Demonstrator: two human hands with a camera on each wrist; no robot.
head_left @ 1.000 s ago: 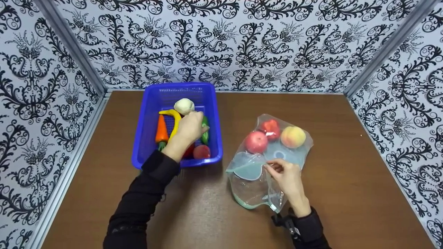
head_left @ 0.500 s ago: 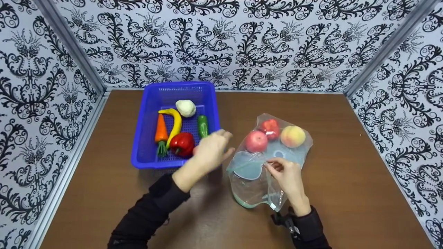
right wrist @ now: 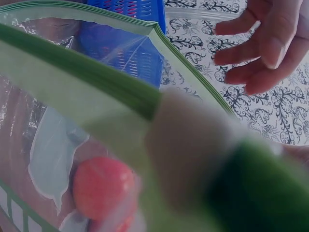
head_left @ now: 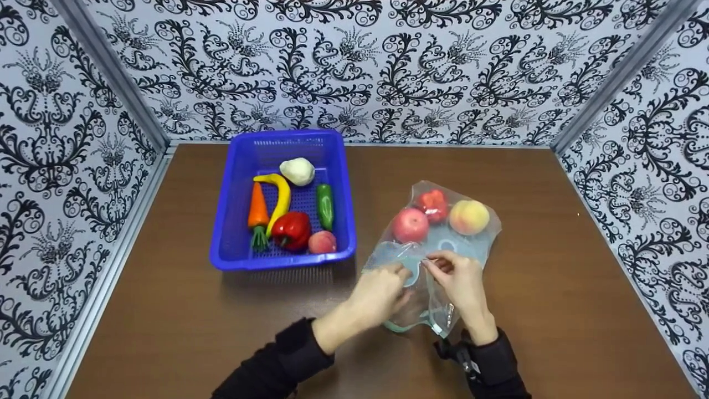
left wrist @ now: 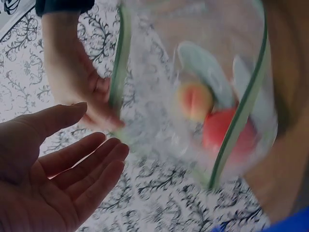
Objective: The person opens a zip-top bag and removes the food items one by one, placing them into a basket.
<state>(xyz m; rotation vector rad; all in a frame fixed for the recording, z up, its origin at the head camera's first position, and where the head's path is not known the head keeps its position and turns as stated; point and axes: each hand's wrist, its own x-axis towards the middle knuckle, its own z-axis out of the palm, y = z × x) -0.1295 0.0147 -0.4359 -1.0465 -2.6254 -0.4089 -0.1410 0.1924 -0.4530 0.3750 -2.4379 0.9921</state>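
A clear zip bag (head_left: 481,256) with a green-edged mouth lies on the table. Inside it are an apple (head_left: 410,225), a small red item resembling a pepper (head_left: 432,206) and a yellow-red peach (head_left: 469,217). My right hand (head_left: 464,282) pinches the edge of the bag's mouth between thumb and fingertips. Beside that mouth is my left hand (head_left: 379,296); its fingers (left wrist: 87,164) are loosely spread and hold nothing in the left wrist view. The bag's mouth gapes in both wrist views. A blurred pale piece hides part of the zip edge (right wrist: 87,67) in the right wrist view.
Left of the bag stands a blue basket (head_left: 221,221). It holds a carrot (head_left: 258,206), a banana (head_left: 283,199), a white garlic bulb (head_left: 298,171), a cucumber (head_left: 325,206), a red bell pepper (head_left: 291,230) and a peach (head_left: 322,242). Patterned walls (head_left: 354,72) enclose the table.
My left hand has left the basket and moved right and toward me, to the bag's mouth. The basket's contents are uncovered. My right hand stays at the bag's edge.
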